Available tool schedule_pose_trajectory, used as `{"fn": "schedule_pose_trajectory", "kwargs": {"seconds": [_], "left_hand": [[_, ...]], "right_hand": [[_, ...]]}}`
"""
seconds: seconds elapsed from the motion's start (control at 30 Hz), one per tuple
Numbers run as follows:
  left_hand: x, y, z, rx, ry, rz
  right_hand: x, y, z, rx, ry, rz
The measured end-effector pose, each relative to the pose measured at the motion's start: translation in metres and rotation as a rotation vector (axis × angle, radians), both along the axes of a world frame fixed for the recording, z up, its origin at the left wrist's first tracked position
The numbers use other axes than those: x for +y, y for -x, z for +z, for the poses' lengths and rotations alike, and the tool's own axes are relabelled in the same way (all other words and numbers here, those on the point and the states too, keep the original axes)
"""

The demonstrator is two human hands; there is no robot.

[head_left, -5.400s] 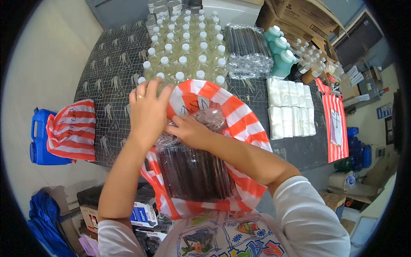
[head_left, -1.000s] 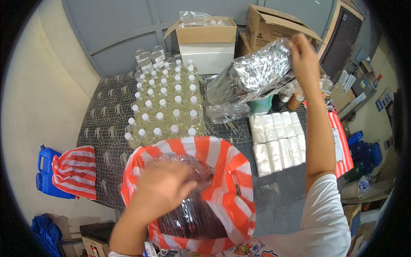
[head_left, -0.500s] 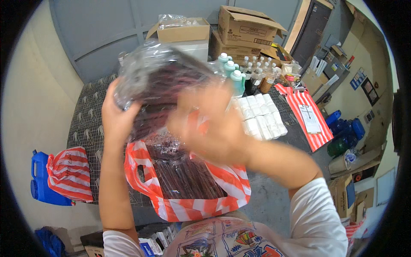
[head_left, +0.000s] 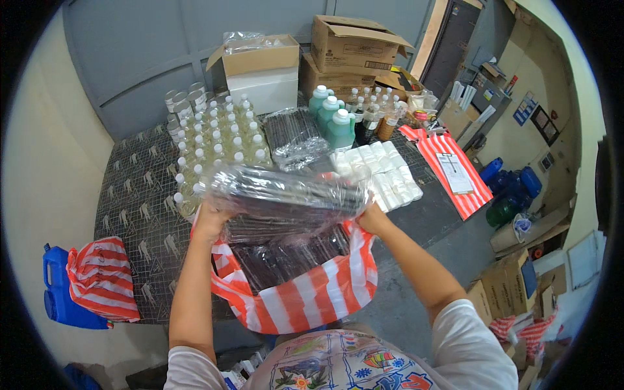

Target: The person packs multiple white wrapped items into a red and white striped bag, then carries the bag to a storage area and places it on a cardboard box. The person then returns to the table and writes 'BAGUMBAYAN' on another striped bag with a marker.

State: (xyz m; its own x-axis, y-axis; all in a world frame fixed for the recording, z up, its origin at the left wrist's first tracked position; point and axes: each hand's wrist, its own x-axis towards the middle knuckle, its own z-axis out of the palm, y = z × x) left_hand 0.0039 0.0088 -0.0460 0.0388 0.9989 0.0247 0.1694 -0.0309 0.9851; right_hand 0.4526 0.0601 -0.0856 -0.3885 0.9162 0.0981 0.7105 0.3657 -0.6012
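Note:
A clear plastic pack of thin dark sticks, perhaps straws, is stretched level between my two hands. My left hand grips its left end, and my right hand grips the right end. Just below hangs the open mouth of a red-and-white striped plastic bag, close in front of my body. More dark packs in shiny wrap fill this bag. Farther back on the table lies a similar wrapped pack. My fingertips are partly hidden by the plastic.
Clear bottles with white caps stand in rows at the back left, with cans behind. Green jugs, dark bottles and white packs sit to the right. Cardboard boxes line the wall. A clipboard lies on another striped bag.
The pack has come down from a raised, tilted position to level, just over the bag. My right hand has moved from in front of the pack to its right end.

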Motion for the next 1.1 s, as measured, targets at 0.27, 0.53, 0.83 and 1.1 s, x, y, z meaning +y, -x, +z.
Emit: {"fn": "schedule_pose_trajectory", "kwargs": {"seconds": [0.27, 0.53, 0.83, 1.1], "left_hand": [[0.009, -0.033, 0.02, -0.167, 0.041, 0.113], [0.026, -0.025, 0.025, 0.611, -0.155, -0.062], [0.037, -0.088, 0.094, 0.643, -0.162, -0.37], [0.012, -0.197, 0.162, 1.034, -0.806, -0.238]], "right_hand": [[0.013, 0.023, -0.045, 0.122, 0.058, -0.012], [0.038, 0.019, -0.028, 0.428, 0.001, -0.303], [0.054, -0.018, -0.02, -0.434, 0.13, 0.037], [0.069, -0.009, -0.082, 0.152, -0.004, 0.043]]}}
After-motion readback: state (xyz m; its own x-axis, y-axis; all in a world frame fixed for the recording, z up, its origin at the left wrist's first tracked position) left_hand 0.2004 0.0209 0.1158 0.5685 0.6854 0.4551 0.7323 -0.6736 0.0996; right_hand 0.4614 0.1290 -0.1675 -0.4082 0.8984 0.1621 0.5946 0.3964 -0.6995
